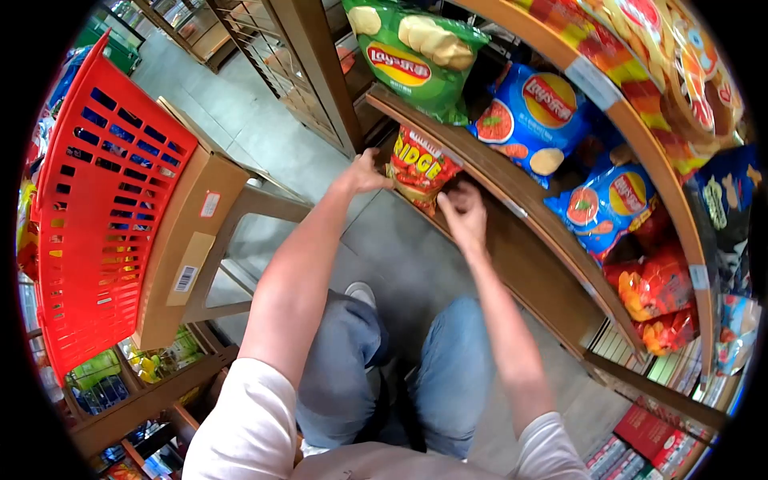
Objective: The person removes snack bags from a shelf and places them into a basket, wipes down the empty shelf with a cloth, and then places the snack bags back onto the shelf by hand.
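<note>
Now we have both hands around a red RIDGE chip bag [422, 162] on the bottom shelf [528, 280].
Our left hand [366, 174] is at the bag's left edge, thumb and fingers apart; our right hand [464, 212] is at its lower right corner, thumb set off from the curled fingers, and we cannot tell how firmly either presses. The bag sits at the far end of that shelf, beneath a green Lay's bag [416, 60] and a blue Lay's bag [532, 116] on the tier above. To our left we see a red plastic basket [100, 240] tilted beside a cardboard box [188, 240]; below us, our jeans [332, 376] show bent knees over grey floor tiles [372, 244].
</note>
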`<action>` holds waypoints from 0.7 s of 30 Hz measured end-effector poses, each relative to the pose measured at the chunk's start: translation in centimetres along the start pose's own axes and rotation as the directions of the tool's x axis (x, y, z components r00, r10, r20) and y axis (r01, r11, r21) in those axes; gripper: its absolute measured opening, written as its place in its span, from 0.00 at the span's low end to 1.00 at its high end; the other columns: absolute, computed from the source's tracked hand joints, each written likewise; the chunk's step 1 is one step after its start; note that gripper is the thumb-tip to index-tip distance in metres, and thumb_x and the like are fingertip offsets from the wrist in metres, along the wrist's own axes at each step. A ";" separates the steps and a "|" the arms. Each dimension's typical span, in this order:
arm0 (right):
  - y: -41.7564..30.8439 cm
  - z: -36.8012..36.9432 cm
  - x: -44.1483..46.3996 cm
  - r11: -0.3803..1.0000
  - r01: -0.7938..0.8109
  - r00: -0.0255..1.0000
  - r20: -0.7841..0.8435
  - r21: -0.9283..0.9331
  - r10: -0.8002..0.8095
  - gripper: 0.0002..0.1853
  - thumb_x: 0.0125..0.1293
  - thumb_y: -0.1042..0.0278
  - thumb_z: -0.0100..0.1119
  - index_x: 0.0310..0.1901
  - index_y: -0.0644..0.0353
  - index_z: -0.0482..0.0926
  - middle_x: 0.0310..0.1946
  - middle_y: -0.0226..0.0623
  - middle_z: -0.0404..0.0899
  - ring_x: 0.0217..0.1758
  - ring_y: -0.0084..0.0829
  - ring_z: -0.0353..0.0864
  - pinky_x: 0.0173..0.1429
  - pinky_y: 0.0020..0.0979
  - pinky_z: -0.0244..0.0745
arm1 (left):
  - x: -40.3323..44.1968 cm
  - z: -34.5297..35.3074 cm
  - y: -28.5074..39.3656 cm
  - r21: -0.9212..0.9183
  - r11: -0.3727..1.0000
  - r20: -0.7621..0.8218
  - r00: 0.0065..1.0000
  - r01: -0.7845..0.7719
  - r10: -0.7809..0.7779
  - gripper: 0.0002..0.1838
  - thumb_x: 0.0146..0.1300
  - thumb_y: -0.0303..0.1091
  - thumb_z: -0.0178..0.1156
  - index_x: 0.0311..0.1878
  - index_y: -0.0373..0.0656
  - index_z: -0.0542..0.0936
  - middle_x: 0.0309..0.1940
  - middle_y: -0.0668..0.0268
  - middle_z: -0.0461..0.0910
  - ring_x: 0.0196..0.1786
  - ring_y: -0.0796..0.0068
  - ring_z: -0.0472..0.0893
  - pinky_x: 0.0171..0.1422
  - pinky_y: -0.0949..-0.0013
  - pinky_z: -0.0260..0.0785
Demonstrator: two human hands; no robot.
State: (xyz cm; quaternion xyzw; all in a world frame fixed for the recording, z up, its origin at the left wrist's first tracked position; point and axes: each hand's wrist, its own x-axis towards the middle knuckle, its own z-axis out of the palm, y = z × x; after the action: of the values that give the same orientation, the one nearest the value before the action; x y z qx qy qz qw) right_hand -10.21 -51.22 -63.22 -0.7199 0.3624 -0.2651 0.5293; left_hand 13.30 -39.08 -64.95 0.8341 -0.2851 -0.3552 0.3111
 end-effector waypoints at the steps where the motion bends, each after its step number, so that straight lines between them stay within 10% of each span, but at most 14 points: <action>1: 0.3 0.5 -0.8 0.998 -0.023 0.999 0.034 0.056 0.021 0.28 0.59 0.61 0.69 0.57 0.67 0.73 0.37 0.43 0.85 0.37 0.30 0.85 0.46 0.33 0.79 | -0.3 -0.2 -0.4 0.064 0.997 -0.053 0.998 0.044 -0.040 0.55 0.39 0.46 0.76 0.70 0.36 0.59 0.64 0.45 0.65 0.65 0.51 0.69 0.67 0.58 0.66; 5: 1.0 3.6 -2.1 0.994 -0.103 0.967 0.238 0.037 0.091 0.11 0.66 0.69 0.60 0.46 0.67 0.80 0.28 0.35 0.85 0.27 0.19 0.80 0.33 0.26 0.75 | -1.7 0.6 -1.3 0.169 0.974 -0.210 0.971 0.150 -0.113 0.48 0.46 0.47 0.71 0.68 0.36 0.61 0.62 0.44 0.62 0.66 0.45 0.65 0.72 0.57 0.61; 10: -1.0 6.1 -2.4 0.961 -0.168 0.834 0.487 -0.220 0.258 0.26 0.68 0.69 0.56 0.66 0.63 0.66 0.25 0.38 0.85 0.23 0.25 0.82 0.31 0.28 0.76 | -2.8 3.2 -1.3 0.223 0.923 -0.326 0.916 0.315 -0.234 0.42 0.48 0.45 0.71 0.63 0.35 0.64 0.60 0.47 0.65 0.65 0.49 0.67 0.68 0.57 0.65; 13: -3.2 5.8 -3.9 0.874 -0.336 0.729 0.491 -0.352 0.478 0.42 0.69 0.71 0.55 0.77 0.52 0.39 0.26 0.41 0.84 0.20 0.27 0.82 0.26 0.28 0.76 | -6.1 2.1 1.7 0.338 0.864 -0.305 0.912 0.374 -0.276 0.36 0.51 0.42 0.69 0.60 0.35 0.67 0.58 0.50 0.67 0.64 0.53 0.69 0.63 0.56 0.70; 21: -12.4 2.6 -6.6 0.731 -0.436 0.674 0.348 -0.525 0.651 0.47 0.68 0.72 0.54 0.75 0.54 0.29 0.27 0.41 0.85 0.22 0.28 0.83 0.30 0.29 0.81 | -15.3 -2.3 4.2 0.400 0.874 -0.213 0.955 0.278 -0.206 0.19 0.55 0.32 0.63 0.49 0.34 0.76 0.55 0.48 0.74 0.54 0.52 0.79 0.53 0.59 0.77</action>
State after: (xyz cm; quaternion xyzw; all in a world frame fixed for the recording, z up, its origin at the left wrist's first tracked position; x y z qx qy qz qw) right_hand -9.17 -42.24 -52.18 -0.7097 0.4566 0.1890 0.5021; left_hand 5.09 -30.38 -54.32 0.9371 -0.2223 -0.2510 0.0971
